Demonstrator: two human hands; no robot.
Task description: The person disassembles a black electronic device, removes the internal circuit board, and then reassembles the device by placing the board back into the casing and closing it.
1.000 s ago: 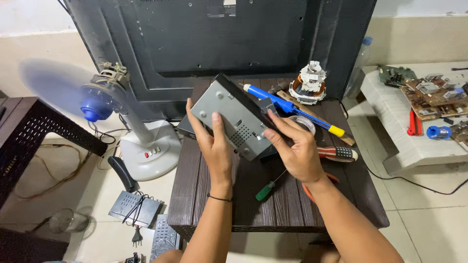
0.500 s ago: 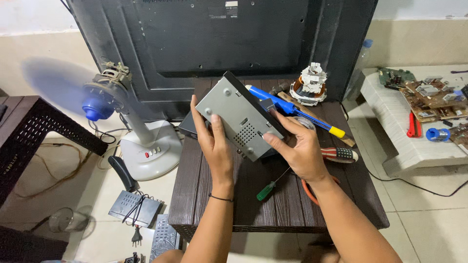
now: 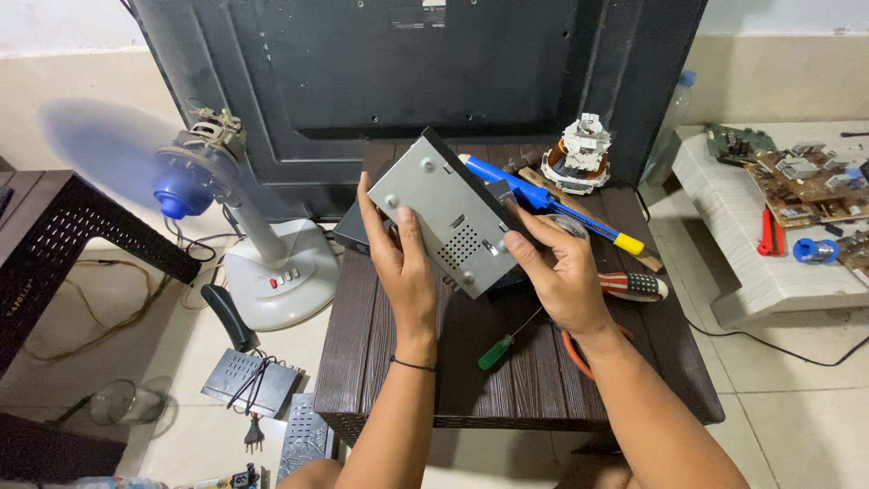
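Both hands are gripping the grey metal box (image 3: 448, 217), tilted above the dark worktop (image 3: 380, 362): left hand (image 3: 405, 272) clasping its near-left edge, right hand (image 3: 559, 276) its right side. Green-handled screwdriver (image 3: 507, 342) is lying just below; blue soldering tool (image 3: 543, 201) sitting behind.

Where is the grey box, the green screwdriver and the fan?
grey box (image 3: 444, 217), head view, its vented metal underside.
green screwdriver (image 3: 493, 354), head view, its green handle.
fan (image 3: 281, 276), head view, its white base.
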